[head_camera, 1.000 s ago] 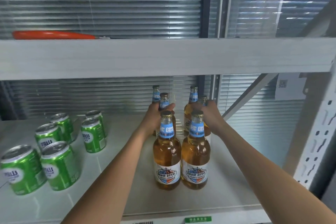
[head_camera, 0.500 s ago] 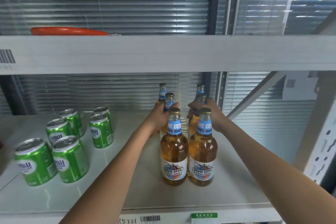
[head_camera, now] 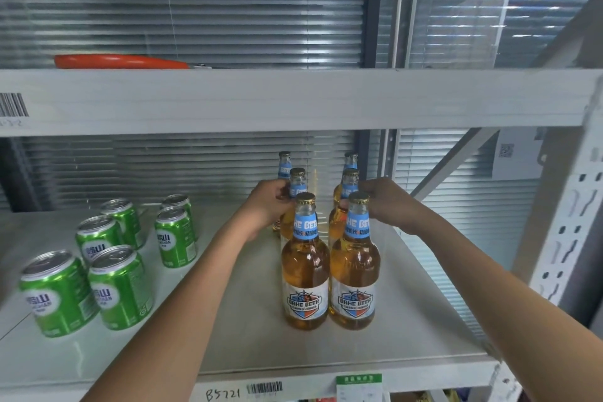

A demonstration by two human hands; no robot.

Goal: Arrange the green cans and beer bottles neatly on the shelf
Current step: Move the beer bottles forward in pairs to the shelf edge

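Six beer bottles in two columns on the shelf, both my hands on the middle pair.

My left hand (head_camera: 266,206) wraps the neck of the middle-left bottle (head_camera: 297,188), and my right hand (head_camera: 390,202) closes on the middle-right bottle (head_camera: 349,188); each grip is curled tight around glass just below the cap. The near pair (head_camera: 306,271) stands touching, labels forward, near the right end of the shelf (head_camera: 244,320). Six green cans (head_camera: 119,284) sit well apart to the left in loose pairs. I judge the bottles full, heavy, smooth and breakable, so holding low on the neck or at the shoulder looks safest; the cans seem light and easily dented.
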